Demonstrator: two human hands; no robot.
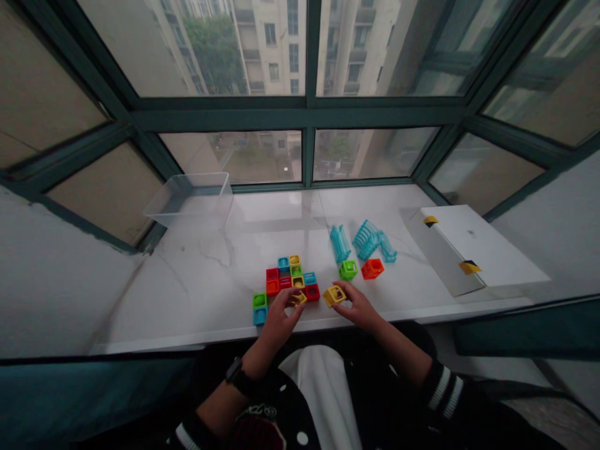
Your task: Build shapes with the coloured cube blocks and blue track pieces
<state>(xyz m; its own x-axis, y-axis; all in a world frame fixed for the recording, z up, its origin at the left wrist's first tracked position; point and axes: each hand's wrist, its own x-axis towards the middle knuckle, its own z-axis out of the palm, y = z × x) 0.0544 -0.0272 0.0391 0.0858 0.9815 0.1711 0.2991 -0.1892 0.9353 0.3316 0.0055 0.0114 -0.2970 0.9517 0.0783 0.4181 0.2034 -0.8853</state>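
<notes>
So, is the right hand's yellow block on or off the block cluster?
Off: the right hand holds the yellow block, white surface showing between it and the cluster.

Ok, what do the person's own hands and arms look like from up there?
The left hand and right hand are gloveless. A dark watch with a dark strap circles the left wrist. The right sleeve is black with two pale stripes; the left sleeve is dark with a pale band.

From here I see yellow on the 2 held toy blocks [332,296], red, blue, green and yellow across the block cluster [285,282], translucent turquoise plastic pieces [366,240], a white windowsill [187,300] veined grey, and 2 white stripes on the black right sleeve [462,409].
</notes>
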